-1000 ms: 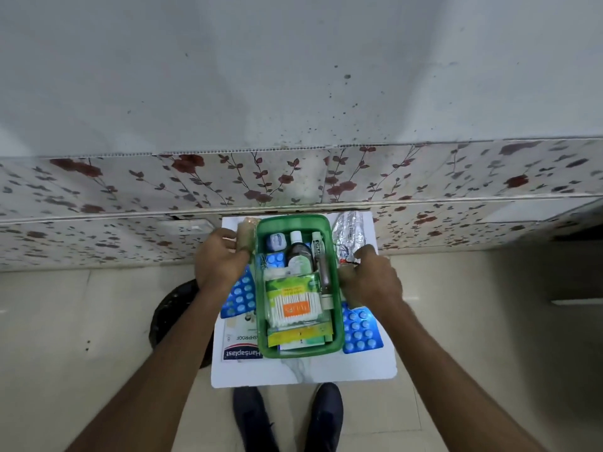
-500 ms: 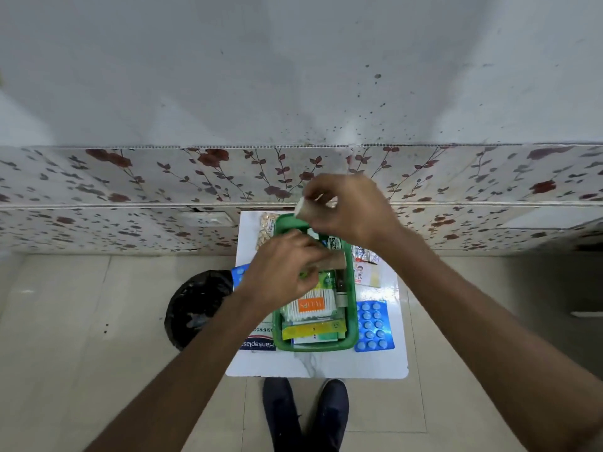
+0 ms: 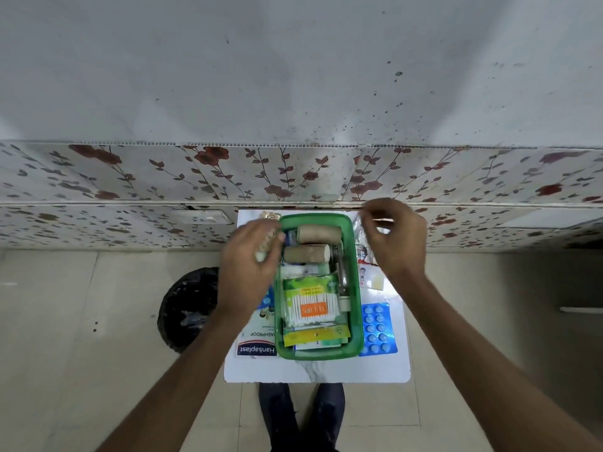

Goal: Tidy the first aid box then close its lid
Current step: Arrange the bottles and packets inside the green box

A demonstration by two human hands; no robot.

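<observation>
The green first aid box (image 3: 357, 321) stands open on a small white table (image 3: 316, 370). Two brown bandage rolls (image 3: 319, 233) lie side by side at its far end. A cotton swab pack (image 3: 310, 305) and a yellow packet (image 3: 315, 336) fill the near half. My left hand (image 3: 248, 265) is at the box's left rim, fingers closed round a small pale roll (image 3: 261, 254) that is blurred. My right hand (image 3: 398, 239) hovers over a clear plastic packet (image 3: 360, 228) right of the box, thumb and forefinger curled together. No lid is visible.
A blue blister pack (image 3: 378, 329) and a small printed card (image 3: 370, 277) lie right of the box. A Hansaplast box (image 3: 257, 345) lies to its left. A black bin (image 3: 189, 308) stands on the floor at the left. A floral tiled wall (image 3: 293, 177) backs the table.
Both brown bandage rolls have gone from my hands into the far end of the box. My left hand moved to the left rim, my right hand out over the clear packet.
</observation>
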